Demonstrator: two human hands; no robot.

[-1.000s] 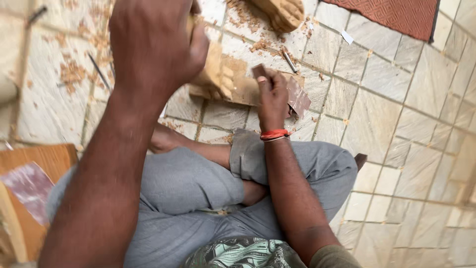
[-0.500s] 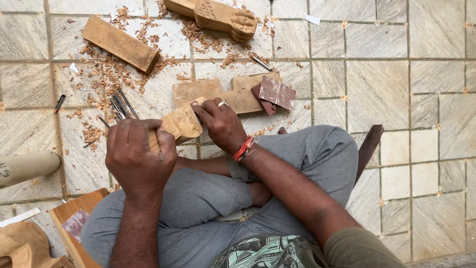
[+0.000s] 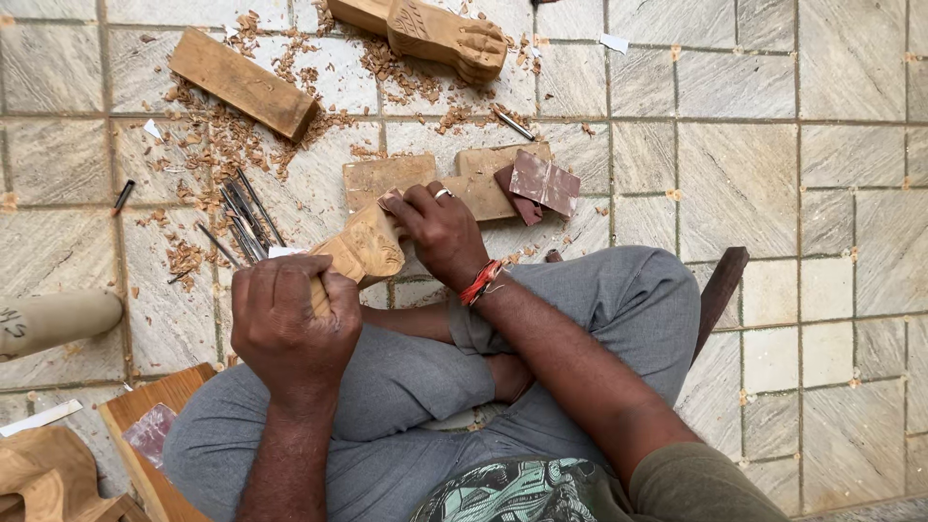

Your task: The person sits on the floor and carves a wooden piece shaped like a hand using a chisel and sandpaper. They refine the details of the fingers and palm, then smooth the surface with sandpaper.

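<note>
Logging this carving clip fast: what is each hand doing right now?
Left hand: closed around the near end of the carved wooden piece.
Right hand: closed on the far end of the same piece, pinching a small piece of sandpaper against it.

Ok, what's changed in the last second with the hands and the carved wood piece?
The left hand came down from high in front of the camera and now grips the near end of the carved wood piece. The right hand moved closer and rests on the piece's far end. The chisels, wood block and sandpaper lie unmoved.
</note>
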